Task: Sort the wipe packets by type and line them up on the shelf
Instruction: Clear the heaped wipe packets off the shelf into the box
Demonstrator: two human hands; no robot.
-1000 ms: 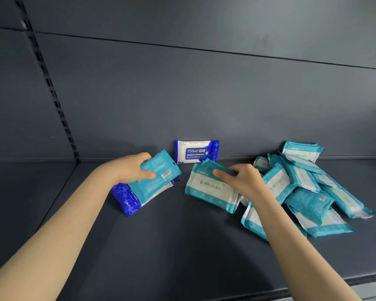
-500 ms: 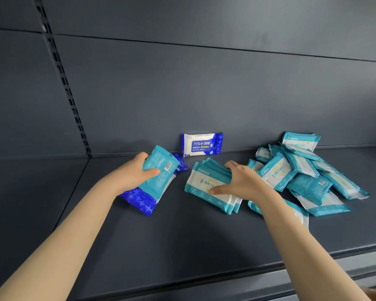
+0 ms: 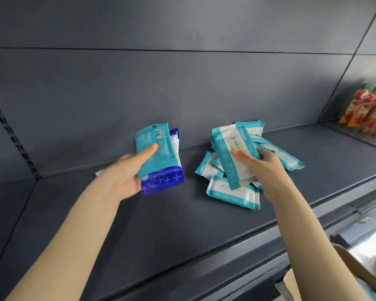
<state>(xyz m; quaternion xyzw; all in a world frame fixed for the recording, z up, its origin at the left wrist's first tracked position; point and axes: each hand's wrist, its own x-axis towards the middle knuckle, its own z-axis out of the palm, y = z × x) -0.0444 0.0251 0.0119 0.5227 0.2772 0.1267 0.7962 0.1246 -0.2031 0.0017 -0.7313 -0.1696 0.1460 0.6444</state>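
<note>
Far left, a slotted upright (image 3: pixel 13 146) runs down the back panel. Left hand (image 3: pixel 126 177) is closed on a mixed bunch: teal packet (image 3: pixel 154 146) on top w/ thumb across it, dark blue packet (image 3: pixel 161 181) underneath, held off the shelf (image 3: pixel 182 231). Right hand (image 3: pixel 263 166) grips a teal-and-white stack (image 3: pixel 232 155), tilted up over the loose pile (image 3: pixel 232 192) lying on the shelf. Far right, orange snack bags (image 3: pixel 365 111), blurred. Progress, I'd say: early. No lined-up row visible, types not yet separated, pile not yet sorted.
</note>
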